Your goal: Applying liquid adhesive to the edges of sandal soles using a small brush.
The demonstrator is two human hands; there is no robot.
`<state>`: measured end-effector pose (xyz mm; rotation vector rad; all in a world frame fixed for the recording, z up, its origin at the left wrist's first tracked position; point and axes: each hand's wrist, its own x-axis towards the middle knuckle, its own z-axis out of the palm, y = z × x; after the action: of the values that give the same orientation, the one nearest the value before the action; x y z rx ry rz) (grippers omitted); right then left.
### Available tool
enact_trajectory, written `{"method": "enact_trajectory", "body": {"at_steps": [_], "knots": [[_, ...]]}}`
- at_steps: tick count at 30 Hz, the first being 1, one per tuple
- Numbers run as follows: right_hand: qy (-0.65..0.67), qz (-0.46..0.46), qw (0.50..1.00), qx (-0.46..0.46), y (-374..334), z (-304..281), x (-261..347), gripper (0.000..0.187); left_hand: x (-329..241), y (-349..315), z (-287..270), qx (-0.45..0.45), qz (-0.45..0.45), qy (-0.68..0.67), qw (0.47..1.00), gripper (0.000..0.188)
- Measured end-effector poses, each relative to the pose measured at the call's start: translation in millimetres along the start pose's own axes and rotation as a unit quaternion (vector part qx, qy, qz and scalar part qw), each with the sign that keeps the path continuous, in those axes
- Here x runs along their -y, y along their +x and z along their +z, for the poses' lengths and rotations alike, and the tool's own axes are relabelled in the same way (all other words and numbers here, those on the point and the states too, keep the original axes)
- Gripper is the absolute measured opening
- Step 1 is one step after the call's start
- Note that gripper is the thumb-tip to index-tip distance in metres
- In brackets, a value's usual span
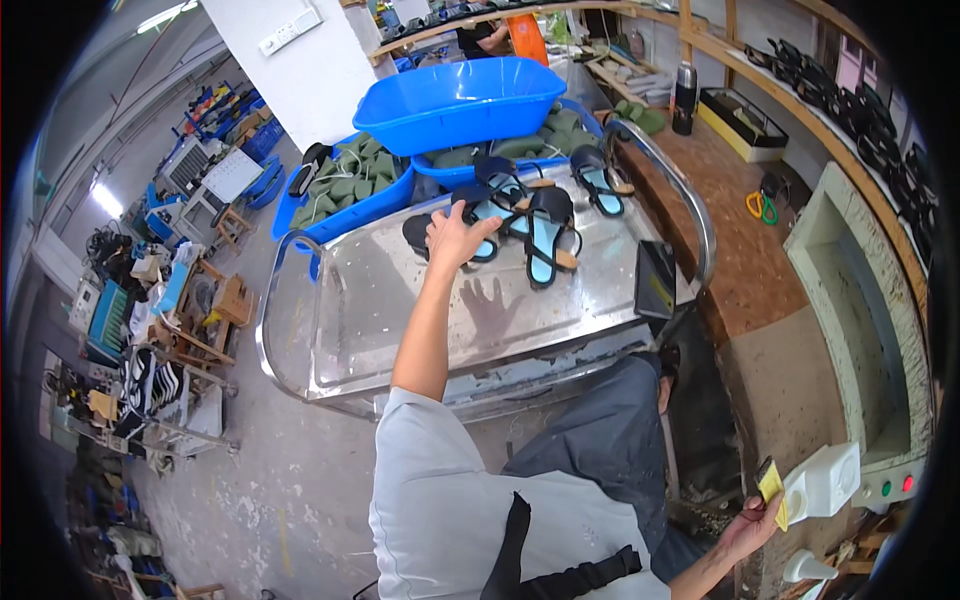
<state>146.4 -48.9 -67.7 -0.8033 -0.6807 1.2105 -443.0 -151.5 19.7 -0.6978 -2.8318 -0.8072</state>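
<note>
My left hand (pixel 458 240) reaches over the metal cart top (pixel 380 300) with its fingers spread, at a black sandal (pixel 416 232). Whether the fingertips touch it is hard to make out. Several more black sandals with light-blue insoles, such as one sandal (pixel 545 240), lie in a loose group just right of the hand. Low on the right, my right hand (pixel 750 528) is closed around a flat brush (pixel 772 492) with a yellow body and a dark edge. Beside the brush stands a white plastic container (pixel 828 480).
Behind the sandals, a blue basin (pixel 460 105) rests above blue tubs of green pieces (pixel 350 180). A dark tablet-like slab (pixel 655 280) lies at the cart's right edge. The brown bench (pixel 745 250) holds a flask (pixel 684 98) and scissors (pixel 762 205). Metal rails (pixel 700 200) flank the cart.
</note>
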Motion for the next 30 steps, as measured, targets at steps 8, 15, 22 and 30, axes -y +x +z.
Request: {"method": "enact_trajectory", "body": {"at_steps": [8, 15, 22, 30], "knots": [[-0.026, -0.007, 1.000, 0.003, -2, 35, 0, 0.014, -34, 49, 88, 0.212, 0.015, 0.028, 0.977, 0.117], [-0.024, 0.002, 1.000, -0.006, -7, 30, -1, 0.017, 7, 64, 96, 0.116, -0.006, -0.094, 0.989, 0.036], [-0.033, 0.033, 0.999, -0.011, 0, 6, -10, 0.019, -1, 24, 52, 0.191, 0.008, -0.193, 0.962, 0.065], [-0.001, 0.032, 0.999, -0.022, -15, 7, 0, 0.022, 7, 16, 65, 0.170, 0.080, -0.158, 0.969, 0.035]]}}
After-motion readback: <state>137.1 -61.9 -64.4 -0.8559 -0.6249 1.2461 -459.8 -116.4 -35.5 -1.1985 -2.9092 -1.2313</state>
